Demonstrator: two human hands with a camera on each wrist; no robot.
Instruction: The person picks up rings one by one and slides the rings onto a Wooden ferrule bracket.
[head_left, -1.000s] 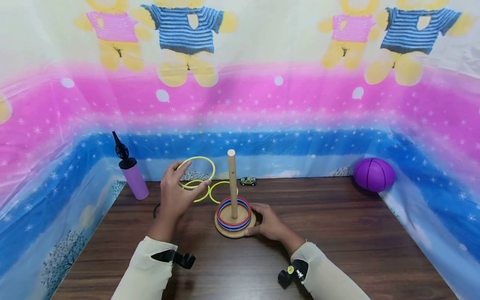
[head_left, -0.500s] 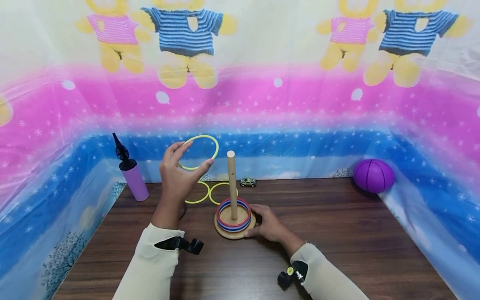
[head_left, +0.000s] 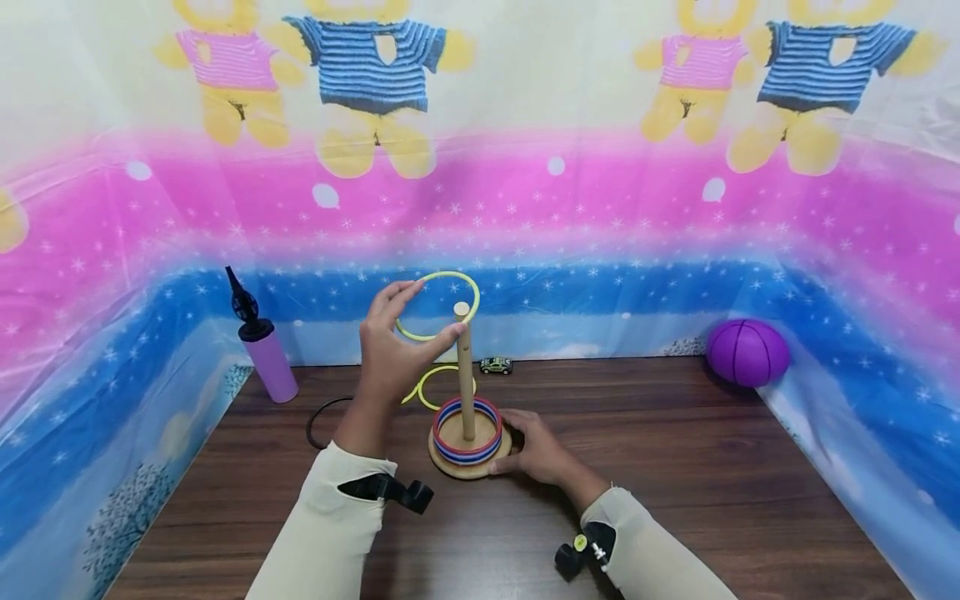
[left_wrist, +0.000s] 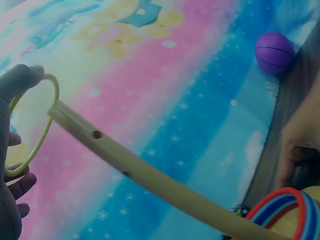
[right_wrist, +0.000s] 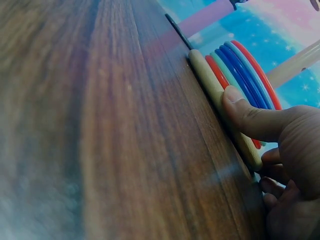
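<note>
My left hand (head_left: 397, 354) pinches a yellow ring (head_left: 448, 273) between thumb and fingers, level with the top of a wooden peg (head_left: 467, 375). In the left wrist view, the ring (left_wrist: 56, 87) overlaps the peg tip (left_wrist: 59, 112); I cannot tell whether the tip is inside it. The peg stands upright on a round wooden base (head_left: 468, 473), where red, blue and green rings (right_wrist: 245, 70) lie stacked around it. My right hand (head_left: 542, 450) grips the right side of this ring-toss stand, its thumb (right_wrist: 237, 102) on the base edge.
Yellow rings (head_left: 422, 390) lie behind the stand, partly hidden by my left arm. A thin black loop (head_left: 310, 425) is to their left. A toy car (head_left: 496, 365), a purple hand pump (head_left: 270, 367) and a purple ball (head_left: 747, 352) sit along the back of the wooden table (head_left: 675, 467).
My left hand has lifted the yellow ring up from near the table, then carried it right to the peg's top. My right hand stays at the base.
</note>
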